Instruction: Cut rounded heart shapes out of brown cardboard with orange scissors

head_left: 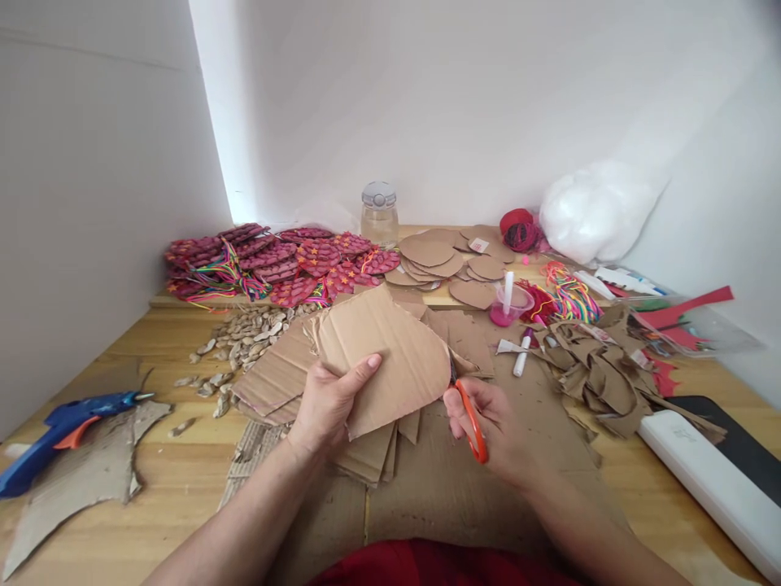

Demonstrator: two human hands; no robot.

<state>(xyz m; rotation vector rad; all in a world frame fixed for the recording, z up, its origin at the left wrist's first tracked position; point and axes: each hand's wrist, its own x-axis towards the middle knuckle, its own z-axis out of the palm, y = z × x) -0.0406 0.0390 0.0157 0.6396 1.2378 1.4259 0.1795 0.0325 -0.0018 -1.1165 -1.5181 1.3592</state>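
Observation:
My left hand grips a piece of brown cardboard by its lower left side, thumb on top. The piece has a rounded right edge and a rough left edge. In my right hand is a pair of scissors with orange handles. Their dark blades meet the right edge of the held cardboard and are partly hidden by it. Under the held piece lie more cut cardboard pieces, resting on a large cardboard sheet.
A blue glue gun lies at left on a cardboard scrap. Peanut shells, decorated pink pieces, a jar and cardboard discs are behind. Curled scraps, a marker and a white device are at right.

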